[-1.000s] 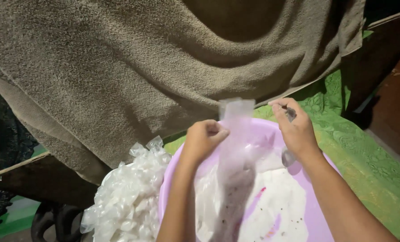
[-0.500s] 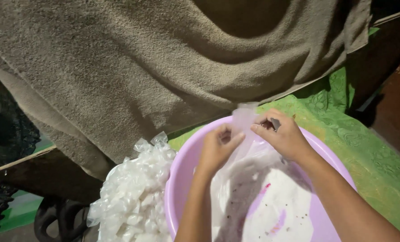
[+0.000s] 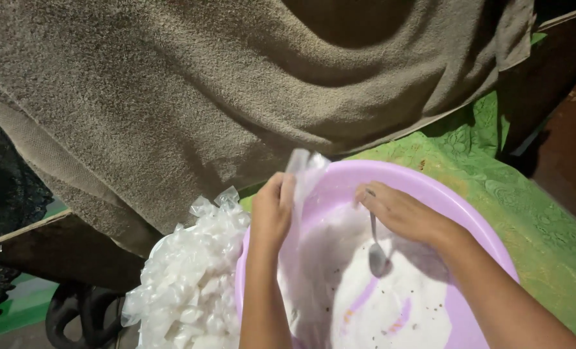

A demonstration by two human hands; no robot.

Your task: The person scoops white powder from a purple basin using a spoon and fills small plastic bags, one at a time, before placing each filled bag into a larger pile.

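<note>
The right hand (image 3: 407, 216) holds a spoon (image 3: 376, 255), fingers closed around the handle, with the scoop end down in white mush inside the purple bowl (image 3: 475, 213). The left hand (image 3: 272, 210) pinches a thin clear bag (image 3: 304, 171) at its top — fingers shut on it — and the bag hangs down into the bowl. It looks mostly empty, so filling seems just begun. Left of the bowl sits a heap of tied bags (image 3: 188, 284) — many look done already. Behind hangs a brown towel (image 3: 204, 84), over a green cloth (image 3: 533, 213).
</note>
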